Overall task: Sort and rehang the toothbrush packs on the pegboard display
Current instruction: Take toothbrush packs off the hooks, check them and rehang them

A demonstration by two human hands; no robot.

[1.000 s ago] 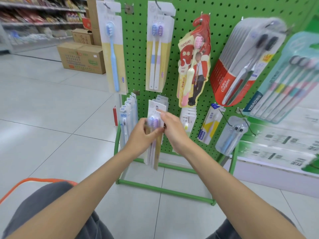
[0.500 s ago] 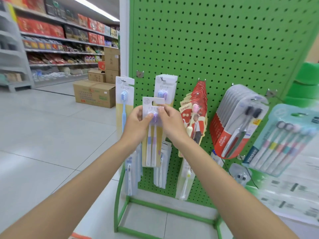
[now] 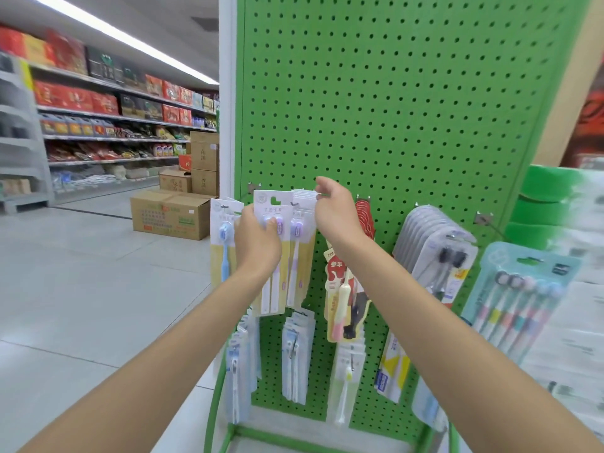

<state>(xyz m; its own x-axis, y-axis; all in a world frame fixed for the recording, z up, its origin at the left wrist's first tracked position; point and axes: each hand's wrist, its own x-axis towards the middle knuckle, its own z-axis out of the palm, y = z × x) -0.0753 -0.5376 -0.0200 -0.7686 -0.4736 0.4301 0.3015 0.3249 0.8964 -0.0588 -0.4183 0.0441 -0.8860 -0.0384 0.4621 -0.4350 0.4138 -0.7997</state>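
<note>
Item: twin-brush pack point(image 3: 272, 291), raised to the peg point(image 3: 324, 193); rehang under way.
Just left of the matching stack point(image 3: 302, 253) on the pegboard point(image 3: 392, 109), the left hand point(image 3: 258, 243) grips it across the brush heads, fingers curled; half a second ago both hands held it lower. At the stack's upper right, the right hand point(image 3: 336, 214), since released, pinches closed, apparently on the peg's tip. Not yet hung.

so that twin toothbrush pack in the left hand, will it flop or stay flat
Probably fairly stiff: the twin pack hangs straight and flat below the left hand gripping its upper part. Likely light, since one hand carries it while the right hand pinches the hook. Its blister front may be slippery.
</note>
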